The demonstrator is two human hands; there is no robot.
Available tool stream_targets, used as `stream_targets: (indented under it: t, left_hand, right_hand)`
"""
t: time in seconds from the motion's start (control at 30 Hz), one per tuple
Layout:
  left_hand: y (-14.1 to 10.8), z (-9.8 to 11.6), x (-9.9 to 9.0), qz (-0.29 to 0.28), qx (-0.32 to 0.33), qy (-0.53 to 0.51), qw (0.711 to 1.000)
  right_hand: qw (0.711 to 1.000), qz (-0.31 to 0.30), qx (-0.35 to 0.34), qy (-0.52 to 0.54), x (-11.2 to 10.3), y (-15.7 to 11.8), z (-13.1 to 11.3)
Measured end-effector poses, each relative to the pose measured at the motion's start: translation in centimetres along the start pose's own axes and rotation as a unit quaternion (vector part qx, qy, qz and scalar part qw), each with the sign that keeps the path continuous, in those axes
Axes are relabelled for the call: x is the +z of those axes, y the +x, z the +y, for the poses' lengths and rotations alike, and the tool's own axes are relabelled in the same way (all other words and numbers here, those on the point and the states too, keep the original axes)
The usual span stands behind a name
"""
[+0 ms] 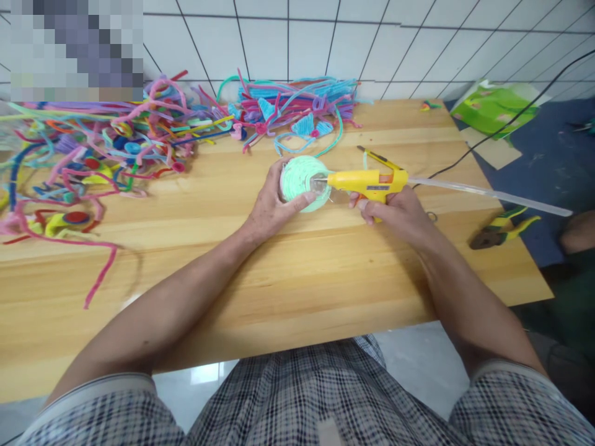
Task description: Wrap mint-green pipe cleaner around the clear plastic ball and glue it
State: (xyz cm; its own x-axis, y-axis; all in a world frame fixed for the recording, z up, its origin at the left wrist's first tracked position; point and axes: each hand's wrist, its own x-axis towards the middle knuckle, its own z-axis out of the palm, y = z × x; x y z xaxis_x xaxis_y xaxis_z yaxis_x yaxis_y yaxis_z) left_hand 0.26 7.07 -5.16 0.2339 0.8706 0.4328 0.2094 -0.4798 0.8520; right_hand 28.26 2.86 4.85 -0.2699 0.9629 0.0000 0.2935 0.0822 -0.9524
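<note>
My left hand point(277, 204) is wrapped round a mint-green roll of coiled pipe cleaner point(302, 170), the thumb lying across its near side. A yellow hot glue gun point(356, 181) is in my right hand point(395, 214), whose fingers curl round the handle and trigger. The gun's metal nozzle points left and is at the grey patch on the roll's right side; whether it touches cannot be made out. A long clear glue stick point(493, 193) sticks out of the gun's back end. Both hands are above the wooden table point(297, 279).
Loose coloured pipe cleaners point(125, 142) cover the table's left, with a bundle point(297, 99) along the tiled wall. A yellow cutter point(379, 158) lies behind the gun. Pliers point(502, 229) lie near the right edge. A black cord point(502, 127) runs right, past a green packet point(497, 108).
</note>
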Motion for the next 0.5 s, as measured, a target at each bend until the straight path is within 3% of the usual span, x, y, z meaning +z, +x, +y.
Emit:
stream_targets:
  t: [0.5]
  left_hand:
    - [0.09,0.28,-0.14,-0.01,-0.002,-0.017,1.0]
  right_hand:
    - [1.0,0.006,0.017,0.012,0.32,0.03,0.19]
